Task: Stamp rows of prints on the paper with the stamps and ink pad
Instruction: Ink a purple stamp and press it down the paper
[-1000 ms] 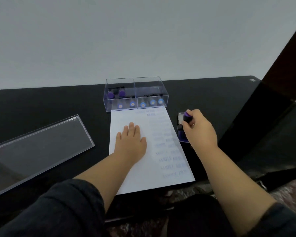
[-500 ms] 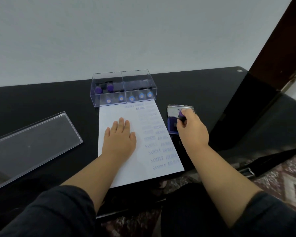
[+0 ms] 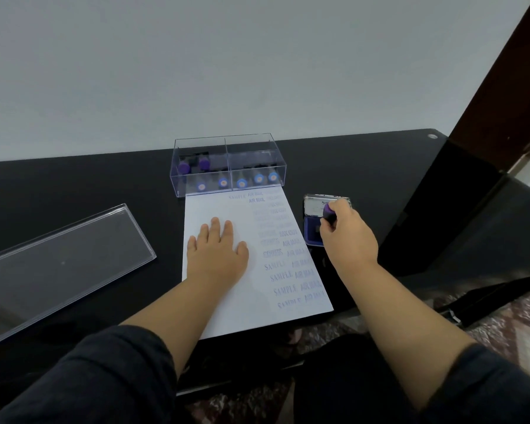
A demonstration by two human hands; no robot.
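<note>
A white paper point(image 3: 227, 298) lies on the black table, with blue prints such as SAMPLE and AIR MAIL in columns down its right side. My left hand point(image 3: 216, 252) rests flat on the paper, fingers straight. My right hand point(image 3: 346, 235) grips a purple-topped stamp point(image 3: 329, 212) and holds it down over the open blue ink pad point(image 3: 312, 232) just right of the paper. The pad's lid point(image 3: 317, 205) stands open behind it. The stamp's lower end is hidden by my fingers.
A clear two-compartment box point(image 3: 228, 165) with several purple and blue stamps stands at the paper's far edge. A clear plastic lid point(image 3: 58, 264) lies on the left of the table point(image 3: 74, 185). A dark wooden post point(image 3: 484, 133) rises at the right.
The camera view has shifted. My right hand with the stamp has stayed at the ink pad, lowering a little onto it. My left hand has stayed flat on the paper.
</note>
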